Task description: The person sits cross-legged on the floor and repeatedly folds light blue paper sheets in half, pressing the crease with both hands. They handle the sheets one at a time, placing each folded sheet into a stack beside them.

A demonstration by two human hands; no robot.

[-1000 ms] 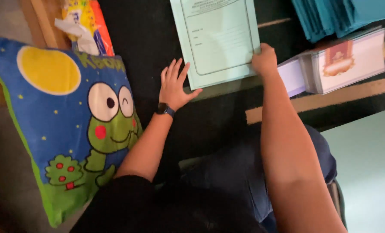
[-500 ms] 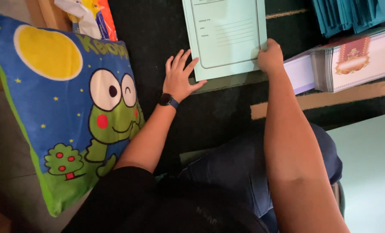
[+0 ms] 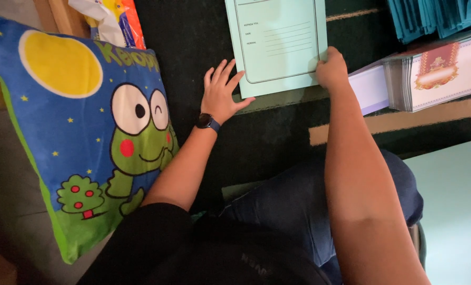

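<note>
A pale green paper folder [image 3: 277,42] with a printed frame and ruled lines lies flat on a dark green carpet [image 3: 193,47]. My left hand [image 3: 220,95] rests flat with fingers spread at the folder's lower left corner, thumb touching its bottom edge; a dark watch sits on that wrist. My right hand [image 3: 330,68] grips the folder's lower right edge with fingers curled.
A blue and green cartoon-frog cushion [image 3: 88,132] lies at my left. A stack of white printed sheets [image 3: 436,74] and a pale lilac stack [image 3: 370,87] lie at the right, with teal folders [image 3: 430,18] behind. Colourful packets [image 3: 111,21] sit upper left. My knee [image 3: 299,200] is below.
The view has shifted slightly, so the folder and both hands sit higher and further right in frame. Both hands keep their places on the folder.
</note>
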